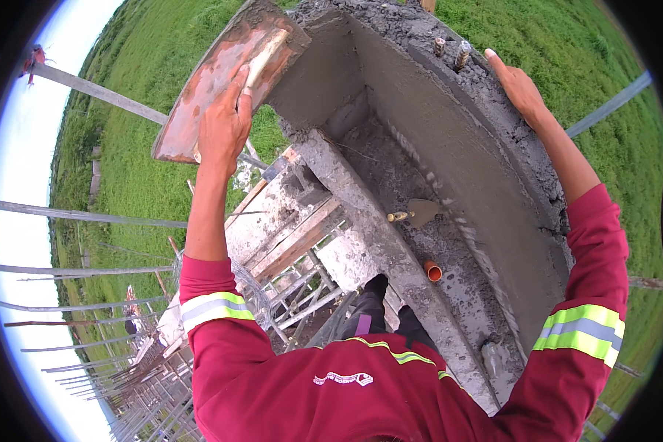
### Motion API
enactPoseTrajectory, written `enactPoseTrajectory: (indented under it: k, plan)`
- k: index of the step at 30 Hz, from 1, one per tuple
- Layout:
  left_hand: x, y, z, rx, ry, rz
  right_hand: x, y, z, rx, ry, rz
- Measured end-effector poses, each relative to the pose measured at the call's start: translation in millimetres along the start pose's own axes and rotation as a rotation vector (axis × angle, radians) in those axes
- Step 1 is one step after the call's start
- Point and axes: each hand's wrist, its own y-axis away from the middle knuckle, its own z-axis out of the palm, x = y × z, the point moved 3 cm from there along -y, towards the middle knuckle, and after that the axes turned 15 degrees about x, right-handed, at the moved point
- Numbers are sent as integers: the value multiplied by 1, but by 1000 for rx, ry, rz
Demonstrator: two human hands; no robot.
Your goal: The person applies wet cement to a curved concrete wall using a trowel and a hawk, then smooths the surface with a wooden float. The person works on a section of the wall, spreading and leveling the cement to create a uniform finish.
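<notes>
Nearest the camera, a red long-sleeved top with reflective bands (582,331) fills the lower edge, and both forearms rise from it. Between them a small pointed trowel (418,212) lies untouched on the rough floor of a grey concrete trough (449,155), with an orange pipe stub (433,272) poking up near it. Further up, the left hand (225,125) is clamped on the handle of a rust-brown plastering float (217,81), which is held tilted against the outer corner of the trough wall. The float is judged to be stiff and flat, moderately light, its face smeared with cement and so probably gritty rather than slippery; the central handle on its back is the natural place for it to be held, and the grip is closed there now. The right hand (519,85) is laid open and flat on the crumbly top edge of the far wall, nothing being held; two rebar ends (451,51) stand just beside it.

Much is hidden: the float's working face is turned away, the handle is mostly covered by fingers, and the scaffolding (287,243) and rods (74,324) below are bent by the lens and hard to separate. Whether the render is wet cannot be told.
</notes>
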Motion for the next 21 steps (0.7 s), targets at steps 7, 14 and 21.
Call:
enactPoseTrajectory:
  k: [7,14,21]
  plan:
    - [48,178,53,9,881,-713,-95,115,-31,116,-270,-485]
    - [172,276,96,26,1275,-844,-48,296,111,-199,-448,-198]
    - [77,392,7,-400,1292,-856,34,318,123,-461,-530,23]
